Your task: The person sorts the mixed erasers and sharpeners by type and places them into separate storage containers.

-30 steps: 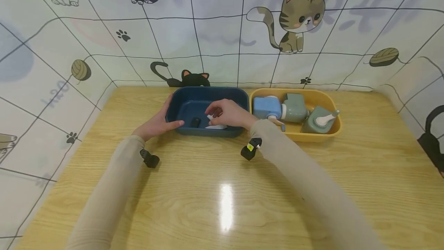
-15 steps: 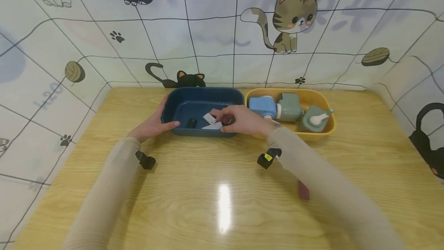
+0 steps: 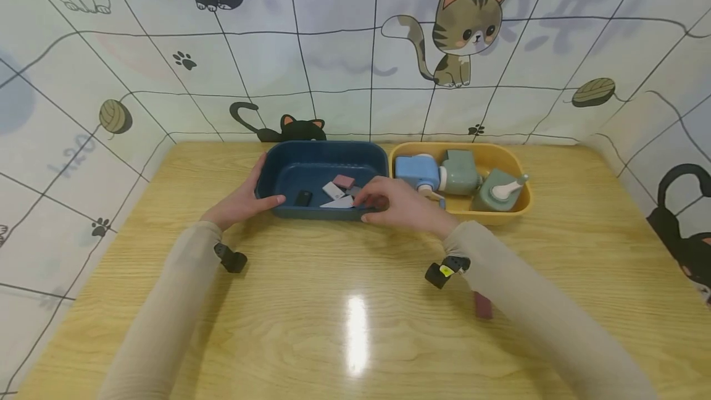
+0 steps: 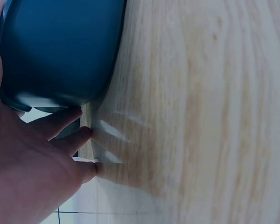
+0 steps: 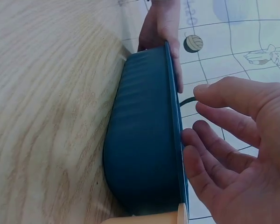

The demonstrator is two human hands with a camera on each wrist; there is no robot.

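My left hand (image 3: 236, 204) holds the left end of a dark blue bin (image 3: 311, 213), thumb over the rim and fingers along the outer wall. In the left wrist view its spread fingers (image 4: 67, 135) lie beside the bin's rounded end. Over the bin's near right corner hovers my right hand (image 3: 397, 202), fingers loosely bent, thumb apart, nothing between them in the right wrist view. Inside lie a small black piece (image 3: 303, 198), a white block (image 3: 333, 191), a pink block (image 3: 344, 181), a white pointed piece (image 3: 340, 203) and a grey piece (image 3: 353, 191), partly behind the fingers.
A yellow bin (image 3: 513, 159) adjoins the blue one on the right. It holds a blue bottle (image 3: 416, 170), a grey-green bottle (image 3: 461, 173) and a grey-green pump bottle (image 3: 496, 192). A dark red piece (image 3: 483, 306) lies by my right sleeve. A cat-print wall covering (image 3: 333, 66) stands behind.
My right hand has drawn back to the right, uncovering the pink, white and grey pieces. The dark red piece has come into view beside the right sleeve. My left hand keeps its hold.
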